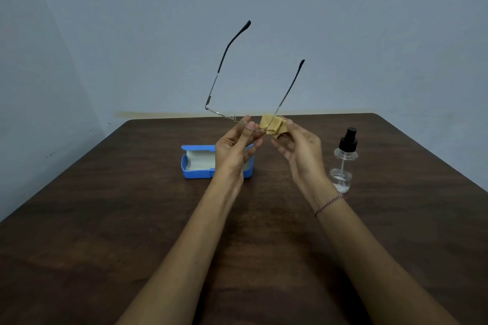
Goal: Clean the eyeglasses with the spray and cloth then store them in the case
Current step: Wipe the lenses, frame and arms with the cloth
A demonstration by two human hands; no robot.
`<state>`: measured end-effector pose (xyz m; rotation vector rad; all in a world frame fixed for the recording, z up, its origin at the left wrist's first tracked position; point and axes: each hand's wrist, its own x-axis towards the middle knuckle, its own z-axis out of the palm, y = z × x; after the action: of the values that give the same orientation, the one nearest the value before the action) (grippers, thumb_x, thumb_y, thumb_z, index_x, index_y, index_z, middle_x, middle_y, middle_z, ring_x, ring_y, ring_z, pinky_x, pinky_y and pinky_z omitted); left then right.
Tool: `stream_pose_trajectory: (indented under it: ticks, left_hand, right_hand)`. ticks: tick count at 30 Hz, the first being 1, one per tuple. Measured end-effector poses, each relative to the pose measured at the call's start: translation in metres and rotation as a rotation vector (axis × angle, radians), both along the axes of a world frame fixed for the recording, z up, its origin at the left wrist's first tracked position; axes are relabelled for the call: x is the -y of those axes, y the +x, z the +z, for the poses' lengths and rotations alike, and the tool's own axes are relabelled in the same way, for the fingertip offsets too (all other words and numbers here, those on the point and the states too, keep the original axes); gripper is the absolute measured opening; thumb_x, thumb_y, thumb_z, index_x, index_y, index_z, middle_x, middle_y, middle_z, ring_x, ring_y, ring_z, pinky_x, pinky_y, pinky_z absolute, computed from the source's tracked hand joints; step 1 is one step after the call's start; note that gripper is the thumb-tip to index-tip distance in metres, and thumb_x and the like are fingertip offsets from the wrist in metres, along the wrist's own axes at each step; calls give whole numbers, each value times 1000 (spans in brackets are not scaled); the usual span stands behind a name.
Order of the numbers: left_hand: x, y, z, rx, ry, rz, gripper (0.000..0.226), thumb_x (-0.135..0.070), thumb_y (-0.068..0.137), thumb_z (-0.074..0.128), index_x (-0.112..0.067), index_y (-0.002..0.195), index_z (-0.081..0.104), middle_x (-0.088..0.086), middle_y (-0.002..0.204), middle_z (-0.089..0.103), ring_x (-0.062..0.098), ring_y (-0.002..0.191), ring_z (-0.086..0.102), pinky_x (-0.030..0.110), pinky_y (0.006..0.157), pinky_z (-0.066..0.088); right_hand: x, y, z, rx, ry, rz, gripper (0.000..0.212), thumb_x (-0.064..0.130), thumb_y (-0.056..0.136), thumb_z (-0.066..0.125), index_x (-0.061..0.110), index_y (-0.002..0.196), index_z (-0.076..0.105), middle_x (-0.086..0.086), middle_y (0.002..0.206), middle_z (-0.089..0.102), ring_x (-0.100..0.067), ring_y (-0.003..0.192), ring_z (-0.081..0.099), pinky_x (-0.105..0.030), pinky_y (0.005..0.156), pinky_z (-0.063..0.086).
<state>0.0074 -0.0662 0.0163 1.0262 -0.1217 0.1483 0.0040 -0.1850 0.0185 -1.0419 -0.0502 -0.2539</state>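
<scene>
Two grips, left hand [232, 152] pinching eyeglasses [208, 100], right hand [301, 152] pinching cloth [270, 125]

The glasses [208, 100] are framed in thin shiny metal, tipped with 2 matt dark sleeves. The cloth [270, 125] is woven soft and matt. The case [196, 173] is moulded in smooth blue plastic. The bottle [342, 166] is clear and glossy. The table [132, 219] is finished in dark wood grain.
</scene>
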Motion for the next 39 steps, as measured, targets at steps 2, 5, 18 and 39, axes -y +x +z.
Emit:
stream_pose_trajectory:
  ticks: [2, 5, 18, 39]
  left_hand:
    - [-1, 1, 0, 7, -10, 7, 27, -17, 84, 65, -14, 110, 63, 5, 95, 73, 20, 96, 68, 29, 83, 56]
    - [-2, 1, 2, 14, -33, 2, 27, -16, 84, 64, -13, 111, 63, 3, 93, 73, 17, 91, 70, 27, 81, 57]
    - [6, -7, 2, 100, 116, -88, 21, -11, 85, 61, -17, 105, 64, 7, 106, 68, 15, 95, 68, 26, 85, 55]
    - [3, -5, 2, 167, 166, -134, 31, -13, 88, 56, -13, 119, 59, 6, 104, 68, 18, 100, 65, 29, 86, 55]
  right_hand:
    - [0, -1, 3, -10, 77, 38, 29, 20, 99, 42, 3, 104, 64, -8, 97, 68, -16, 89, 64, -32, 84, 52]
    - [3, -2, 5, 9, 144, 94, 30, 16, 100, 38, 2, 100, 64, -7, 96, 69, -13, 87, 66, -25, 79, 54]
    - [2, 0, -1, 50, 57, -89, 27, -2, 76, 72, 10, 99, 64, -4, 90, 70, -11, 84, 67, -18, 66, 53]
    - [9, 3, 4, 151, -65, -190, 24, 1, 82, 67, 2, 106, 65, -7, 97, 69, -17, 95, 65, -27, 85, 54]
